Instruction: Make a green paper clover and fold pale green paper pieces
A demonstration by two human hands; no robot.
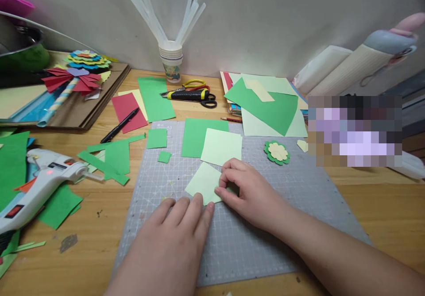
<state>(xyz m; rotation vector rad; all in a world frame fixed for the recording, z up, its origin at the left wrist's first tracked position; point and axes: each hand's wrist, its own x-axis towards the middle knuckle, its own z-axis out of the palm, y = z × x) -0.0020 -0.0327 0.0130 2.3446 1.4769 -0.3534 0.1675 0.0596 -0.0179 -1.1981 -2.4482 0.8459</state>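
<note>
A pale green sheet of paper lies turned at an angle on the grey cutting mat. My left hand rests at its near edge with fingers stretched out, the tips against the paper and the mat. At the paper's right side, my right hand has its thumb and fingers curled together on the edge, partly covering that corner. Just beyond lie another pale green square and a larger bright green sheet partly under it. A layered green and cream paper flower sits farther right on the mat.
A hot glue gun and green scraps lie to the left. Behind are a black pen, a utility knife, scissors, a cup holding glue sticks, and stacked paper. A paper pinwheel-like craft is back left.
</note>
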